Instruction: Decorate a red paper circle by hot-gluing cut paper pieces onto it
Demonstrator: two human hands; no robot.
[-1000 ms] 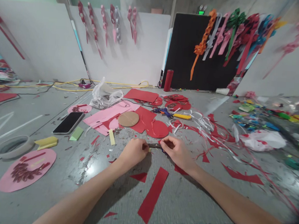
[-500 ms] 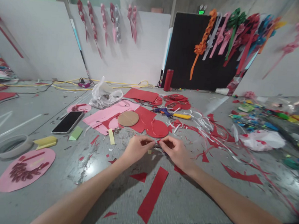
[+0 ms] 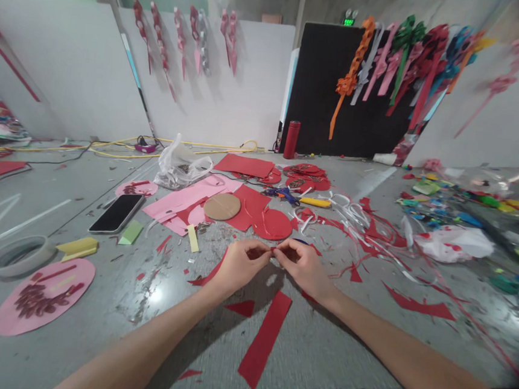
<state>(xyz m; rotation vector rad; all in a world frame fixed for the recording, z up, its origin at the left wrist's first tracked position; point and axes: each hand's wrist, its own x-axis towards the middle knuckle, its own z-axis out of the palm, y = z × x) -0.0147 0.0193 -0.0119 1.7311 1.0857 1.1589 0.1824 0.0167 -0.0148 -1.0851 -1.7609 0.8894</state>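
Observation:
My left hand [image 3: 245,261] and my right hand [image 3: 299,264] meet fingertip to fingertip over the table's middle, both pinched. Between the fingertips a tiny red piece [image 3: 272,252] shows, mostly hidden by the fingers. Just beyond them lie a red round piece [image 3: 273,223] and a brown cardboard disc [image 3: 222,206] on red and pink sheets. Nearer me, a red strip [image 3: 265,340] and a small red scrap [image 3: 241,307] lie flat. Another red piece [image 3: 211,273] shows beside my left wrist.
A phone [image 3: 117,213], a tape roll [image 3: 20,255] and a pink oval [image 3: 44,297] lie left. Behind are a plastic bag [image 3: 178,166], blue-handled tool [image 3: 284,194], yellow cutter [image 3: 315,202] and red bottle [image 3: 292,140]. White cords [image 3: 351,211] and red scraps lie right.
Both hands have moved slightly and their fingertips are closer together. The small dark item seen between them earlier is now hidden. More red material shows beside my left wrist.

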